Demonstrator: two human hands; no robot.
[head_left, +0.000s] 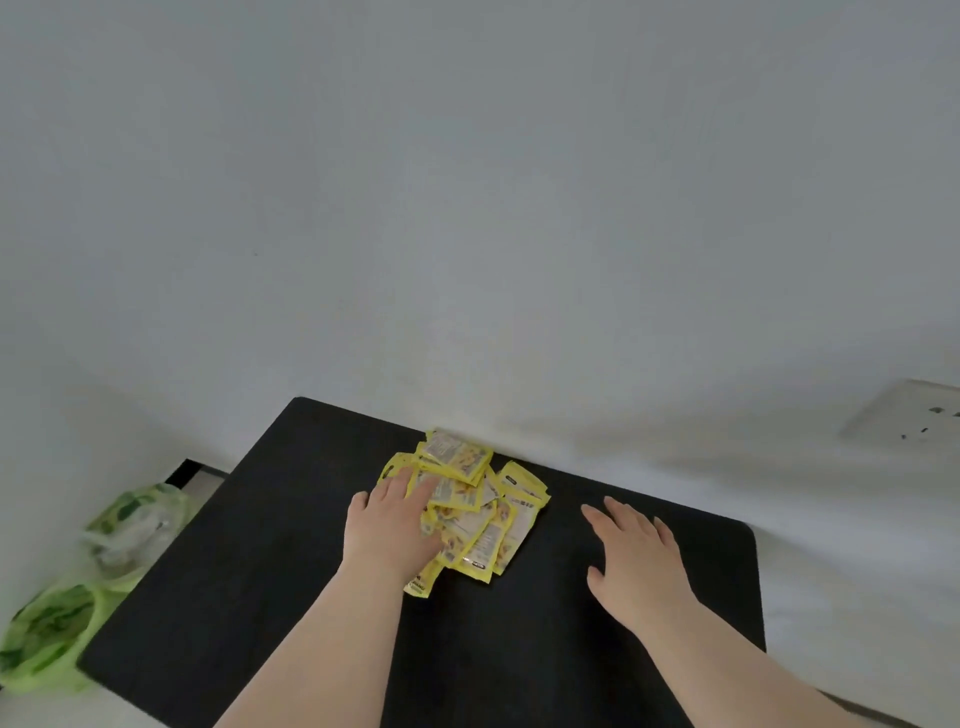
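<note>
We see the pile of yellow sachets (467, 512) at the far edge of the black desk (260, 545), against the wall. They overlap too much to count, and the print is too blurred to read. Our left hand (387, 530) rests on the pile, grip spread flat. Our right hand (636, 556) is apart from it, grip spread. One green plastic bag (78, 597) sits left of the desk, contents blurred.

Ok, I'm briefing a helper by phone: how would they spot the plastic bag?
Find the black table. Just off its left edge, lower down, lies a crumpled plastic bag. It alone is green and see-through; the packets on the table are yellow.
</note>
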